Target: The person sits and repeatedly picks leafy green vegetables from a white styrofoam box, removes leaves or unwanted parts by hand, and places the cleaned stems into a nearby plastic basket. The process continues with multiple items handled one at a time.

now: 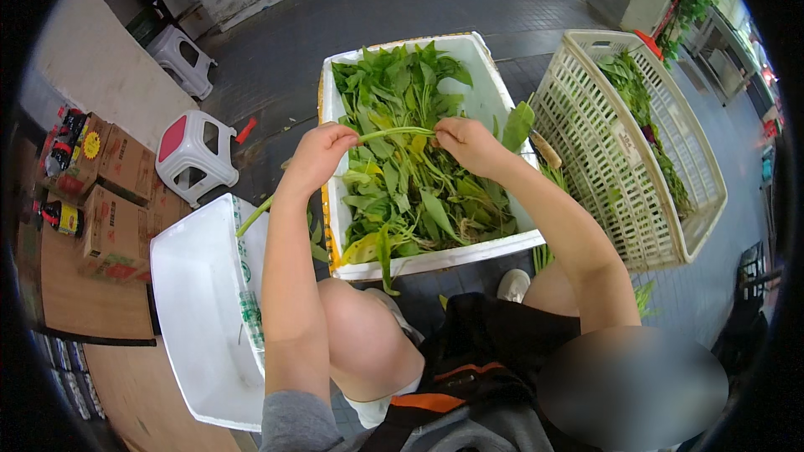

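Note:
Between my two hands a green vegetable stem (396,131) is stretched, slightly bowed. My left hand (323,154) pinches its left end; a length of stem also shows beyond my left forearm. My right hand (468,143) pinches the other part, with a broad leaf sticking out beyond that hand. Both hands are above a white foam box (440,255) edged with yellow tape. Leafy greens (402,94) fill much of the box, some yellowed, with thin roots among them at the near right. One leaf hangs over the near rim.
A white foam box (201,326) stands at left, near a white plastic stool (195,154) and cardboard cartons (113,232). At right is a cream plastic crate (603,157) holding greens, with a brown handle (545,149) beside it. Another stool (182,59) stands farther back.

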A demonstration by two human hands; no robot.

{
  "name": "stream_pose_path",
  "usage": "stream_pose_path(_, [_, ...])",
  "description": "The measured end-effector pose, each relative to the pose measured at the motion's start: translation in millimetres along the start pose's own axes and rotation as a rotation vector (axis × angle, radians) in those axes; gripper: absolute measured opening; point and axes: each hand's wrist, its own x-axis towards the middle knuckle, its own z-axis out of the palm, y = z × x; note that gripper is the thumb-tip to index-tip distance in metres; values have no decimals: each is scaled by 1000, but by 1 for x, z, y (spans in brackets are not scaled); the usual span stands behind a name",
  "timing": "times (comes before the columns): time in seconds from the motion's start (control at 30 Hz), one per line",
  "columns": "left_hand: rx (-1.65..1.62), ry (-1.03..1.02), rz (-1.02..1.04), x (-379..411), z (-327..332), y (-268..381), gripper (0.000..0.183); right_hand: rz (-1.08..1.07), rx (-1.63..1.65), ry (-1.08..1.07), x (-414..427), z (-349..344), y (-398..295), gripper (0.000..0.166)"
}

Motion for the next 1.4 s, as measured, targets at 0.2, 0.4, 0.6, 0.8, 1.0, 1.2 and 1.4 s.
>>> stream_pose_path(0.2, [-164, 101, -24, 5, 3, 10, 20, 602, 566, 499, 11, -19, 18, 17])
stream_pose_path(0.4, [-1048, 448, -24, 5, -13, 7, 18, 366, 257, -203, -12, 4, -12, 71])
stream_pose_path(0.6, [-1598, 536, 101, 12, -8, 9, 16, -4, 344, -384, -27, 25, -40, 59])
stream_pose_path(0.8, [-1405, 463, 19, 21, 20, 45, 27, 76, 228, -122, -37, -26, -29, 26])
stream_pose_path(1.0, [-1210, 117, -82, 18, 34, 38, 33, 99, 168, 378, -81, -148, -3, 25])
stream_pose_path(1.2, [-1138, 152, -265, 32, 50, 12, 31, 608, 4, 672, -239, -159, 104, 27])
stream_pose_path(1.4, [-1050, 60, -352, 42, 76, 3, 30, 813, 124, 746, -352, -51, 230, 31])
